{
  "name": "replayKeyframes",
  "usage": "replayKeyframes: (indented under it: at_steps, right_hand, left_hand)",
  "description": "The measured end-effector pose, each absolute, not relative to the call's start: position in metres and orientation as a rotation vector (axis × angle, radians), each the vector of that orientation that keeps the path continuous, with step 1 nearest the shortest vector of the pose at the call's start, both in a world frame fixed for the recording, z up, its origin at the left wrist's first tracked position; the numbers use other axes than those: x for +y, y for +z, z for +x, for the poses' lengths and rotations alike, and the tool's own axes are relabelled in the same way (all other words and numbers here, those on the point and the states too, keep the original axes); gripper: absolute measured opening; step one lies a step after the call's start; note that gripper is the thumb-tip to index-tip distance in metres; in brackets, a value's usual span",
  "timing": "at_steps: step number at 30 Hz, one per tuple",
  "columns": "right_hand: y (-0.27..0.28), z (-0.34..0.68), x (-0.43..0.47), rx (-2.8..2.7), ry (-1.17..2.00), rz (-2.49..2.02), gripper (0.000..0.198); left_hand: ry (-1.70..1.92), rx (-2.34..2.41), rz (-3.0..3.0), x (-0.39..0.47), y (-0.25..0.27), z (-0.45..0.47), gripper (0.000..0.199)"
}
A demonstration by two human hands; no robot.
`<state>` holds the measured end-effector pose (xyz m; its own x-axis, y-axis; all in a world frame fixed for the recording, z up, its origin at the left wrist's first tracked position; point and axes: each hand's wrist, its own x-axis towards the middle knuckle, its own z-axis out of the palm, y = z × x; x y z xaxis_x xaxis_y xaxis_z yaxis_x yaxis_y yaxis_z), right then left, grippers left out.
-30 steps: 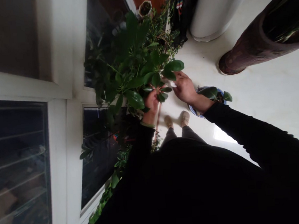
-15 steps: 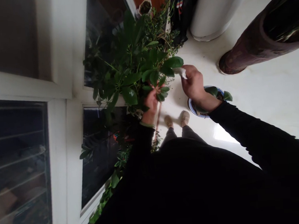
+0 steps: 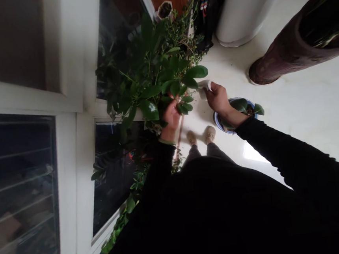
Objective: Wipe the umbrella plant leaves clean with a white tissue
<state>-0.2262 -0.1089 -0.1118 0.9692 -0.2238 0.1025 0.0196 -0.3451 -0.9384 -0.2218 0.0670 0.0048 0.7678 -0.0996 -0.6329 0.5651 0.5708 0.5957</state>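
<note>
Beside the dark window, our left hand [image 3: 171, 117] closes around a cluster of glossy green leaves [image 3: 180, 87] on the bushy potted plant [image 3: 149, 73], cupping it from below. Our right hand [image 3: 219, 99] pinches a small white wad of cloth [image 3: 205, 87] just beside the largest leaf. We judge the leaves light, pliant and easily torn; best supported underneath near the stem.

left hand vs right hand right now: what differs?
The left hand is up among the leaves of the big green plant, touching a leaf cluster; the right hand is out over the pale floor, beside the foliage. The left hand holds only leaves; the right hand pinches a small white wad, perhaps tissue. A small blue-rimmed pot lies under the right wrist only. Both come out of black sleeves.
</note>
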Motion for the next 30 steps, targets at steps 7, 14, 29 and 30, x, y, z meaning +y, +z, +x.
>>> replayKeyframes:
  at_steps: [7,14,29,30]
  right_hand:
    - [-0.069,-0.266,-0.075,-0.233,-0.428,-2.019,0.045]
    - [-0.102,-0.279,-0.082,-0.168,-0.361,-2.037,0.056]
    - [-0.078,-0.29,-0.086,-0.319,-0.384,-2.133,0.062]
    - [-0.084,-0.295,-0.09,-0.287,-0.366,-2.122,0.062]
  left_hand:
    - [-0.39,0.557,0.883,0.063,-0.004,-0.219,0.048]
    - [-0.469,0.523,0.862,0.064,0.009,-0.219,0.048]
    - [-0.483,0.483,0.814,0.062,0.014,-0.217,0.045]
    - [-0.489,0.484,0.809,0.063,0.015,-0.215,0.044]
